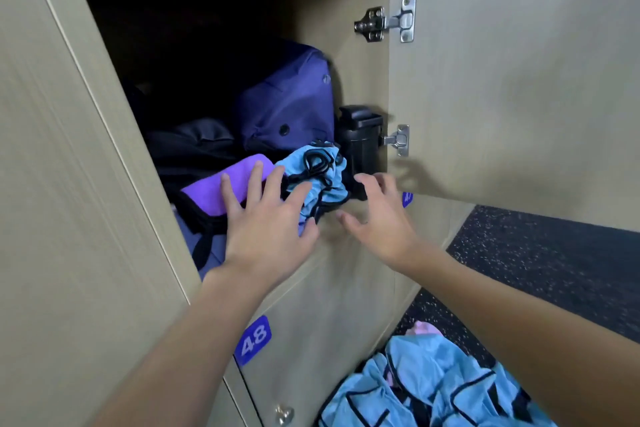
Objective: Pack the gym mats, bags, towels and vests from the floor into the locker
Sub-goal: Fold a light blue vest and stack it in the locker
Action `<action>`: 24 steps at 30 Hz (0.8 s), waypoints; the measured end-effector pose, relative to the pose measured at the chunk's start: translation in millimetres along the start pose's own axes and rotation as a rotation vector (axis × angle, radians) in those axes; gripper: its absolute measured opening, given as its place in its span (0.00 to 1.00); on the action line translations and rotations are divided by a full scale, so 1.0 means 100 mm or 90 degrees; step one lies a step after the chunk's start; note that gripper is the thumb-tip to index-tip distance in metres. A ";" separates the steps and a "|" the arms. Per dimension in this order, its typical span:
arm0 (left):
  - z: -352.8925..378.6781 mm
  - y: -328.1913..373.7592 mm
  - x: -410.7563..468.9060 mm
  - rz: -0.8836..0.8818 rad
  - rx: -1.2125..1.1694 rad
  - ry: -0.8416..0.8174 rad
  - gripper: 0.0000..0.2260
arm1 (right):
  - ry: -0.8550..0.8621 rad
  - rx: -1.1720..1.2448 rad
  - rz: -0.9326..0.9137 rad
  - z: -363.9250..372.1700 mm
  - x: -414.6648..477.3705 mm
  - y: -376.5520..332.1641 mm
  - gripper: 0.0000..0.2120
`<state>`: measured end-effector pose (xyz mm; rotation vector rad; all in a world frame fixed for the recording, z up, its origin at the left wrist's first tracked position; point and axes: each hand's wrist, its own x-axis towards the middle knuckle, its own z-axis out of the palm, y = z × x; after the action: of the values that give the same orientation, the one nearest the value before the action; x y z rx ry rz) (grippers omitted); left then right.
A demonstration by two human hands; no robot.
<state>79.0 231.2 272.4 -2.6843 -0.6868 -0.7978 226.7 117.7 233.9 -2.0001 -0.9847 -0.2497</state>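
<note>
The open locker (332, 243) holds a dark purple bag (287, 100), a black bag (194, 146), a bright purple towel (211, 187) and a light blue vest with black trim (325, 180) bunched at its front edge. My left hand (266, 218) lies with spread fingers on the towel and the vest. My right hand (377, 215) hovers open just right of the vest, in front of a black lock box (360, 142), holding nothing. More light blue vests (426, 388) lie in a heap on the floor at the lower right.
The locker door (519, 80) stands open to the right on two metal hinges (398, 19). Below is a closed locker marked 48 (254, 340) with a small knob (284, 414). Dark speckled floor (554, 253) runs along the right. The locker's back is too dark to read.
</note>
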 end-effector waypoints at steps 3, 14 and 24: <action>-0.01 0.17 -0.16 0.070 -0.081 0.027 0.24 | -0.028 -0.001 0.034 -0.12 -0.35 0.11 0.28; 1.02 1.16 -1.30 0.182 -0.253 -0.402 0.17 | -0.166 -0.073 0.254 -0.24 -2.08 1.23 0.18; 2.21 1.81 -2.05 0.183 -0.292 -0.566 0.17 | -0.372 -0.132 0.417 0.09 -3.12 2.21 0.20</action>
<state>118.1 83.1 -43.4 -3.4143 -0.2527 0.4183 176.5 -115.0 -65.6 -2.5307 -0.5881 0.6442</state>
